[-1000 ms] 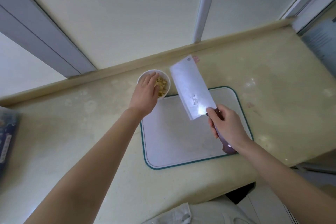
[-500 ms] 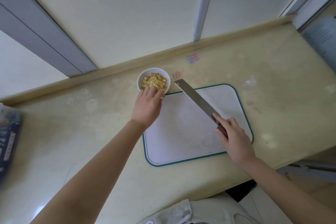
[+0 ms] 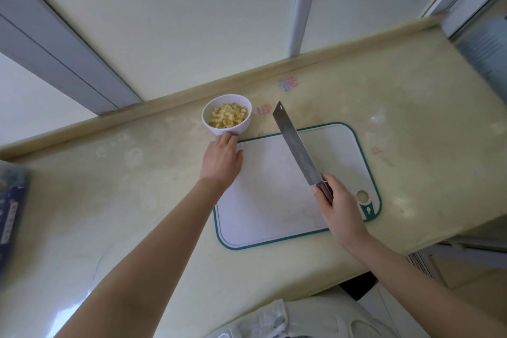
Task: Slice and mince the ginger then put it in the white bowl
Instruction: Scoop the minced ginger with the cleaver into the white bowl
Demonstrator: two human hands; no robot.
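- A person stands at a pale yellow kitchen counter [image 3: 137,200], both bare forearms stretched out over it.
- The minced ginger [image 3: 229,116] sits heaped in the white bowl [image 3: 238,128], which stands on the counter just beyond the far left corner of the cutting board [image 3: 274,206], close to the back ledge.
- The left hand [image 3: 220,158] lies palm down, its fingertips touching the near wall of the bowl; the fingers rest there loosely rather than wrapping round it.
- The right hand [image 3: 341,206] is clamped round the dark handle of a cleaver [image 3: 297,145], fingers curled tight.
- The blade is seen nearly edge-on and runs diagonally away from the person across the board, its tip past the board's far edge and to the right of the bowl. Whether the edge touches the board cannot be told.
- The white board, rimmed in green, shows a bare surface with a hanging hole at its near right corner.
- A blue package [image 3: 11,200] lies blurred at the counter's left edge.
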